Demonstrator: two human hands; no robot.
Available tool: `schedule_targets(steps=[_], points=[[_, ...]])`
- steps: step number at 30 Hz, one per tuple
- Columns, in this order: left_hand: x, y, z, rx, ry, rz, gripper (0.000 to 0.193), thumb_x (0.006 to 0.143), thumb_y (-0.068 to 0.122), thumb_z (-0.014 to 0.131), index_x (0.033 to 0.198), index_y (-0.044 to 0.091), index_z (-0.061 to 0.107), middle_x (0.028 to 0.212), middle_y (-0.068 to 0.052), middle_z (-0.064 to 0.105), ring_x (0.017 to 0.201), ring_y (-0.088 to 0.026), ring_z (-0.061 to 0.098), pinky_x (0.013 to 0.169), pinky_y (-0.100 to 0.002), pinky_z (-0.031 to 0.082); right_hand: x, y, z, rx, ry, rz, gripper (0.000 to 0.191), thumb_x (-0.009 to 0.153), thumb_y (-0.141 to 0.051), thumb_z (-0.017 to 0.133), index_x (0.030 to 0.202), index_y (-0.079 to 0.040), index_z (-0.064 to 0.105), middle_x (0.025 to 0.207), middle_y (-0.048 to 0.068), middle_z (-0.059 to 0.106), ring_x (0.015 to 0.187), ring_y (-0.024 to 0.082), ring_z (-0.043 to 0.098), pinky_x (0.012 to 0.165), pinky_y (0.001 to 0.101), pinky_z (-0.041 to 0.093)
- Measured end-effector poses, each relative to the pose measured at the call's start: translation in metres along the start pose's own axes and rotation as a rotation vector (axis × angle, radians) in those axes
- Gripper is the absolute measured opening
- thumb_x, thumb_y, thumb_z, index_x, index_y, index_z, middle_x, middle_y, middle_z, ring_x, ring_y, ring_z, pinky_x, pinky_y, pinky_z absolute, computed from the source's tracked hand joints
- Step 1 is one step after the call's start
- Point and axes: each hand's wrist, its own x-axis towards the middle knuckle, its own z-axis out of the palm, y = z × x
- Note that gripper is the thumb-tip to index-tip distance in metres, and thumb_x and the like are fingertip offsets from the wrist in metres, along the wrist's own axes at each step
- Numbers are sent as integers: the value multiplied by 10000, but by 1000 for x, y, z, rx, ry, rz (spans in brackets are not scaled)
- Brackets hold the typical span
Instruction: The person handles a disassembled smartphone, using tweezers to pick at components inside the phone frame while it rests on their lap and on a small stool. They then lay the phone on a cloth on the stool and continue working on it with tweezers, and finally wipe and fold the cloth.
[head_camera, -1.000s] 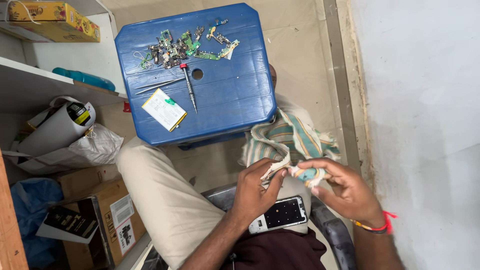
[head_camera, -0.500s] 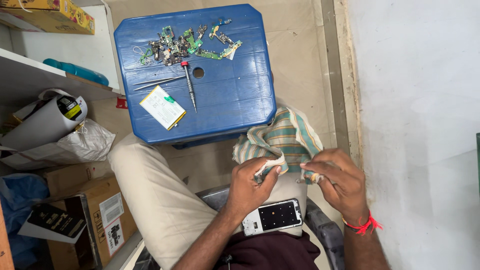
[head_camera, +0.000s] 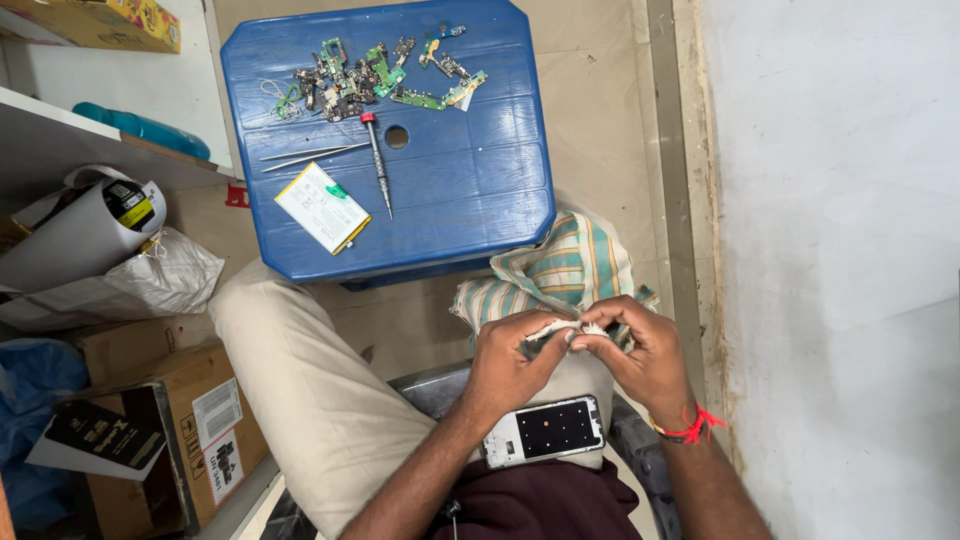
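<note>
A small pale scrap, perhaps tissue or thin cloth, is pinched between both hands just above the person's lap, over the striped cloth on the right knee. It looks light, soft and limp, the sort of thing that crumples or tears rather than slips, and it is best taken at its edges with the fingertips, as it is here. Something dark shows under the left fingers, too hidden to name.

The left hand is curled, its thumb and forefinger closed on the scrap's left end, knuckles up, wrist bent in toward the middle. The right hand comes in from the other side, fingertips closed on the right end, so the two hands touch at the tips; a red thread circles that wrist.

Below the hands a phone frame, stripped and pale with a dark panel, lies across the lap. Ahead stands a blue plastic stool with a heap of small green circuit boards, a red-topped screwdriver, tweezers and a flat white battery. To the left are a rolled sheet, a plastic bag and a cardboard box.
</note>
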Motion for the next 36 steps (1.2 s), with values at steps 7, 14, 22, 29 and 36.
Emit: schedule_targets(steps=[7, 14, 22, 29, 36], points=[[-1, -10, -5, -148, -99, -164, 179, 924, 147, 780, 1066, 38, 788, 936, -94, 815, 840, -119, 747, 752, -272, 588, 3, 10, -1, -85, -28, -39, 263, 785, -135, 868, 931, -31, 676, 835, 40, 729, 764, 131, 726, 673, 278, 570], [1, -17, -6, -159, -123, -170, 156, 891, 142, 802, 1007, 38, 805, 917, -69, 812, 814, -87, 737, 739, -253, 584, 4, 10, -1, -177, -75, -79, 313, 736, -160, 893, 941, -29, 696, 878, 51, 727, 788, 174, 716, 691, 309, 569], [-5, -20, 2, -141, -84, -260, 129, 891, 133, 787, 973, 37, 814, 819, -54, 799, 688, -55, 659, 608, -237, 523, 13, 14, -11, -20, -198, -111, 493, 684, -207, 915, 1063, -21, 662, 1015, 51, 733, 909, 166, 723, 816, 314, 583], [-6, -21, -3, -198, -42, -230, 126, 914, 122, 776, 997, 29, 797, 839, -55, 795, 743, -51, 689, 679, -229, 553, 10, 28, -21, 46, -215, -59, 183, 851, -103, 810, 993, -16, 733, 962, 56, 746, 919, 177, 701, 842, 323, 547], [-6, -13, -4, -100, -41, -126, 118, 896, 107, 788, 969, 15, 790, 879, -70, 798, 780, -92, 731, 712, -249, 572, 8, 26, -17, 313, -211, 108, 82, 945, -58, 701, 967, 17, 724, 968, 93, 704, 929, 215, 652, 816, 347, 525]])
